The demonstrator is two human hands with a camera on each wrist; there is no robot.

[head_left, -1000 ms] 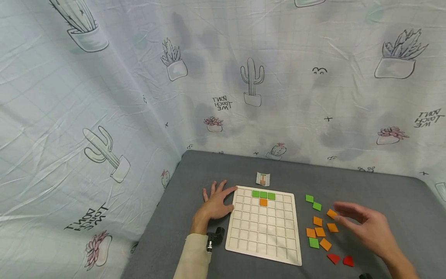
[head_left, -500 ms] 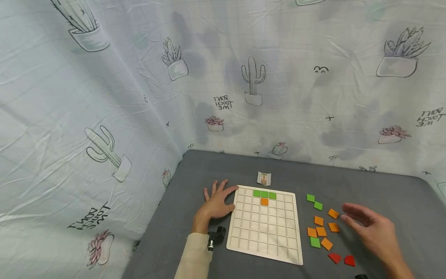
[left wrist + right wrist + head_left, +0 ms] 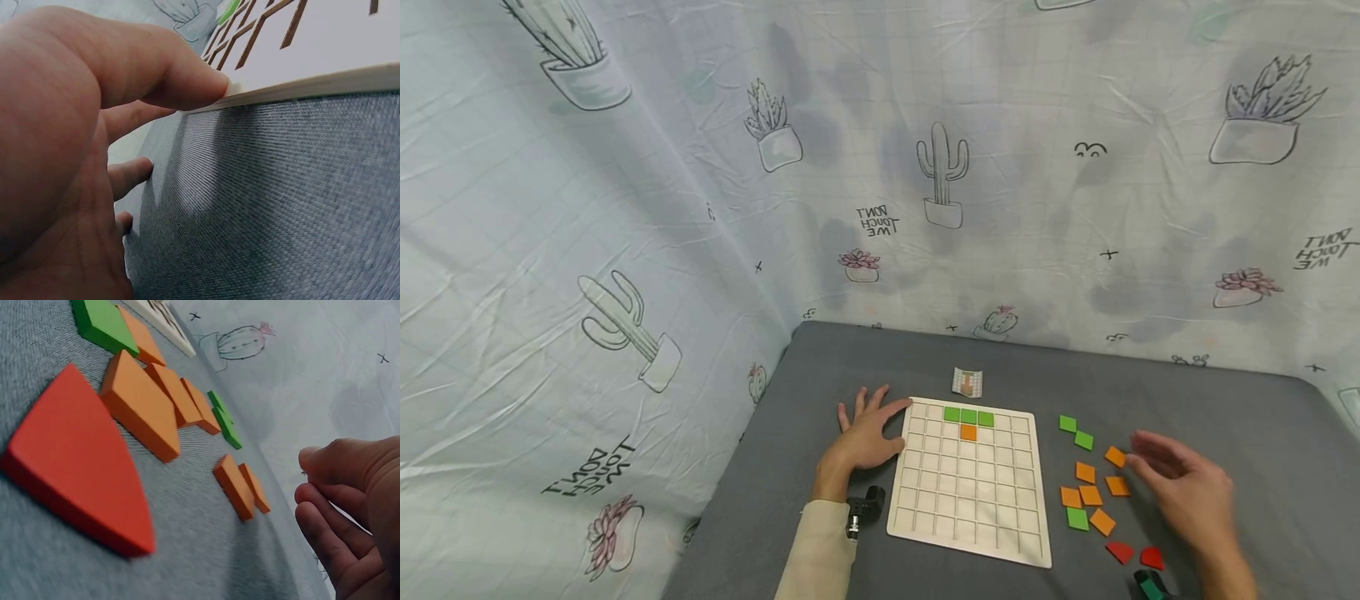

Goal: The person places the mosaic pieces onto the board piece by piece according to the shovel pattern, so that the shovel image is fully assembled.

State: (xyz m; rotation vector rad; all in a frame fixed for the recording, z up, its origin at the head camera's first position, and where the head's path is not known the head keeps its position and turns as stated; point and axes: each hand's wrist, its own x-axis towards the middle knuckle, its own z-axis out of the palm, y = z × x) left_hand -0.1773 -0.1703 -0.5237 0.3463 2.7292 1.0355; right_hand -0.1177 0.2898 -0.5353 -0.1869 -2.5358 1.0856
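A pale wooden grid board (image 3: 967,492) lies on the table. In its far row are three green square tiles (image 3: 968,416), with one orange square tile (image 3: 968,432) below the middle one. My left hand (image 3: 868,437) rests at the board's far left side, fingers spread; in the left wrist view its thumb (image 3: 194,84) touches the board's edge. Over the table on the right is my right hand (image 3: 1191,483), holding nothing, its thumb and fingers loosely bent. Its fingertips come close to a loose orange tile (image 3: 1116,457).
Several more orange tiles (image 3: 1090,496) and green tiles (image 3: 1077,518) lie right of the board. Two red rounded pieces (image 3: 1120,552) are nearer the front. A small printed pattern card (image 3: 967,382) lies beyond the board. A cactus-print curtain (image 3: 1022,192) hangs behind the table.
My right hand drew back slightly to the right from the loose orange tile, then turned and came a little nearer again. The left hand and the board stay put.
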